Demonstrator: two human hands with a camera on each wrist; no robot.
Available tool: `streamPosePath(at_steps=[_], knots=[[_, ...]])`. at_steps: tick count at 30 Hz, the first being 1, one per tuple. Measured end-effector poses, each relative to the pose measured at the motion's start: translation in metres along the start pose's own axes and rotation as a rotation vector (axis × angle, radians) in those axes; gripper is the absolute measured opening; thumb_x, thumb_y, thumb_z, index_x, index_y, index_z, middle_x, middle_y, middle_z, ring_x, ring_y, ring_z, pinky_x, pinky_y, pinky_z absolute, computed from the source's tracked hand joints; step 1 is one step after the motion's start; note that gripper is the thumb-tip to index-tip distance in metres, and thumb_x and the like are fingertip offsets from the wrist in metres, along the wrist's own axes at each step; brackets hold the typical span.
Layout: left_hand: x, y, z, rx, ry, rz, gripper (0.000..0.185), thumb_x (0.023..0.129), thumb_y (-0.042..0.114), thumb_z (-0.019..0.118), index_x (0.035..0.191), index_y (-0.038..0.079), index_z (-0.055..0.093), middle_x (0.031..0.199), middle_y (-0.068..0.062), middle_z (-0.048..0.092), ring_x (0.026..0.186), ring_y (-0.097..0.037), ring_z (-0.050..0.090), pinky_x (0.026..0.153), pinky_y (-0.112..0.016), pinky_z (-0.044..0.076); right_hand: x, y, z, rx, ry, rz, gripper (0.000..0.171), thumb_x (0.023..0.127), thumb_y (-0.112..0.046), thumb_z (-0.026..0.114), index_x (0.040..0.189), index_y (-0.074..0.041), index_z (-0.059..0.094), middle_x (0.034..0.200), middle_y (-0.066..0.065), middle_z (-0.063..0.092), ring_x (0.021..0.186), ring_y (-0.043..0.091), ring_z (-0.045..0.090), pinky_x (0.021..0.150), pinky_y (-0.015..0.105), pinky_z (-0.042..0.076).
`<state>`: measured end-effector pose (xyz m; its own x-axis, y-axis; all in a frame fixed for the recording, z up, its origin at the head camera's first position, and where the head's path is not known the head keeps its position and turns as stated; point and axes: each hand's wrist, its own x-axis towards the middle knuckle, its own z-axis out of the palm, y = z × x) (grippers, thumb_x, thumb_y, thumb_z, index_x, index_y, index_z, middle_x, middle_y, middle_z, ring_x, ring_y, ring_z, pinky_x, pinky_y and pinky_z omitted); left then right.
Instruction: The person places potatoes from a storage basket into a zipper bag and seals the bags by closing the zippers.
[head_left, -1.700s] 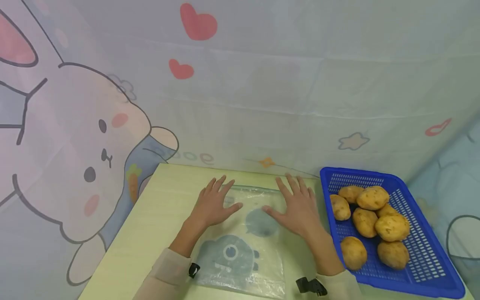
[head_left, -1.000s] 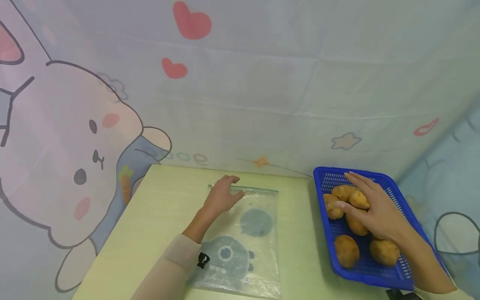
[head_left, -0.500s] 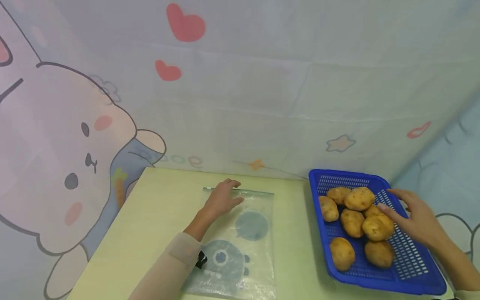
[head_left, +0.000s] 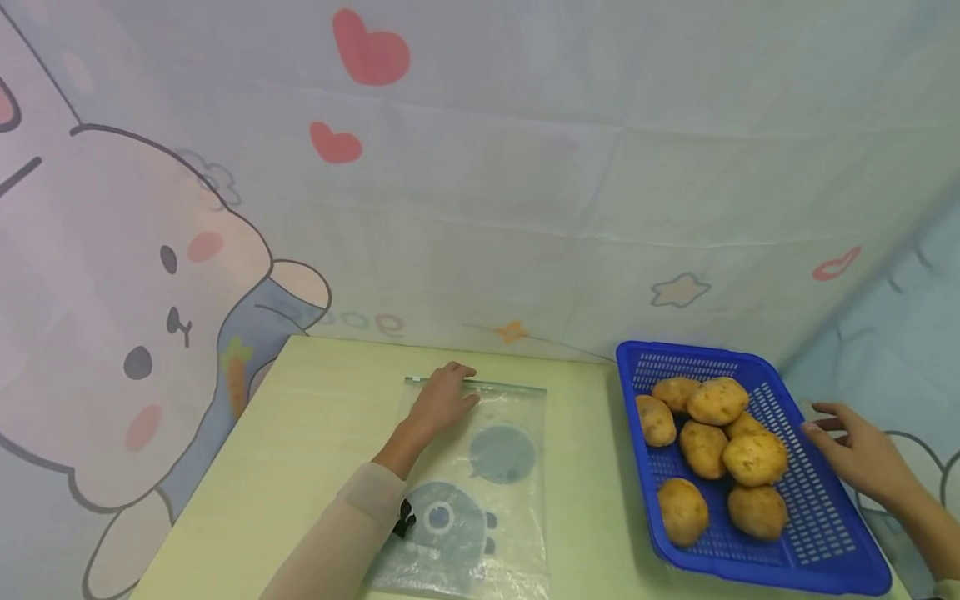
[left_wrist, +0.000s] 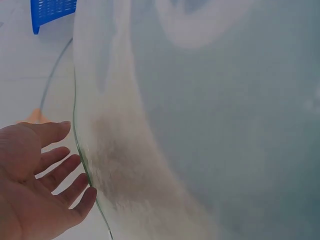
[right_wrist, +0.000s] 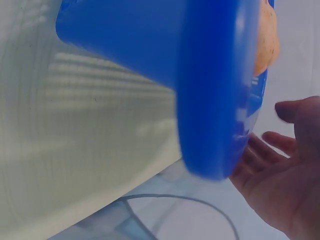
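Observation:
A clear zip bag (head_left: 480,492) with dark cartoon prints lies flat on the pale table (head_left: 315,433). My left hand (head_left: 444,398) rests on the bag's top zip edge with relaxed fingers; in the left wrist view the left hand (left_wrist: 37,182) lies open beside the bag's edge (left_wrist: 150,150). A blue plastic basket (head_left: 795,517) at the right holds several potatoes (head_left: 718,400). My right hand (head_left: 851,446) hovers open just outside the basket's right rim, holding nothing. The right wrist view shows the right hand (right_wrist: 287,175) beside the basket's wall (right_wrist: 210,85).
A cartoon-printed curtain (head_left: 480,167) hangs close behind the table and wraps round to the right. The basket reaches the table's right edge. Bare tabletop lies left of the bag and between bag and basket (head_left: 585,467).
Both hands first lay flat on the bag. The right hand went over the potatoes, then moved out past the basket's right rim. The left hand stayed at the bag's top edge.

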<state>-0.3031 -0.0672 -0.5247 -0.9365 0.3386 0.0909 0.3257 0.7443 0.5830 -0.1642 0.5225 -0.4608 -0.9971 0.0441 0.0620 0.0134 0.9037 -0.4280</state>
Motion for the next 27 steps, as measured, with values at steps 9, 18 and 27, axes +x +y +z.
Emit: streamPosePath(at_steps=[9, 18, 27], knots=[[0.002, -0.006, 0.004, -0.001, 0.003, -0.010, 0.040, 0.104, 0.016, 0.070, 0.141, 0.002, 0.063, 0.144, -0.016, 0.059, 0.132, -0.040, 0.054, 0.105, -0.051, 0.052, 0.000, 0.012, -0.001, 0.251, -0.239, 0.148, 0.057, 0.117, -0.025, 0.038, 0.148, 0.023, 0.030, 0.122, 0.044, 0.060, 0.094, 0.033, 0.073, 0.070, 0.044, 0.065], [0.000, -0.007, 0.003, -0.005, 0.009, 0.012, 0.033, 0.101, 0.006, 0.069, 0.134, 0.001, 0.067, 0.126, -0.012, 0.063, 0.119, -0.035, 0.057, 0.097, -0.046, 0.054, 0.005, 0.019, -0.007, 0.482, -0.391, 0.271, 0.066, 0.116, -0.026, 0.044, 0.156, 0.015, 0.013, 0.129, 0.038, 0.061, 0.104, 0.035, 0.072, 0.081, 0.052, 0.064], [-0.001, -0.007, 0.002, -0.014, 0.028, 0.035, 0.016, 0.098, 0.004, 0.069, 0.114, 0.005, 0.074, 0.112, -0.008, 0.062, 0.109, -0.031, 0.058, 0.093, -0.043, 0.054, -0.004, 0.040, -0.008, 0.771, -0.465, 0.361, 0.037, 0.113, -0.022, 0.052, 0.142, -0.042, 0.042, 0.117, 0.006, 0.072, 0.104, 0.035, 0.074, 0.085, 0.057, 0.062]])
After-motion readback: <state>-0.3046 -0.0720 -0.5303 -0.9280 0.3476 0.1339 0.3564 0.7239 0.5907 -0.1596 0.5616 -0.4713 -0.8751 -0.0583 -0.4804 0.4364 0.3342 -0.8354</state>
